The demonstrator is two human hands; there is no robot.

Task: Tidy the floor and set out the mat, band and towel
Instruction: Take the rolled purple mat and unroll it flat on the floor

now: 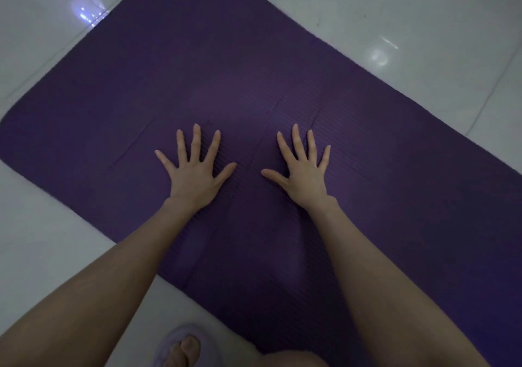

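We saw the purple mat [254, 69] lying flat on the glossy white tile floor [423, 13], set diagonally, w/ rounded corners, a fine ribbed surface and a few creases near the middle. Left hand [195, 173] and right hand [303, 174] both lay palm-down on the mat, fingers straight and spread wide, gripping nothing, side by side but apart. Forearms were bare, stretched fwd. A lilac slipper [175, 341] w/ toes showing sat on the floor at btm edge, near the mat.

Glossy white tiled floor [423, 13], light reflections [378, 54]
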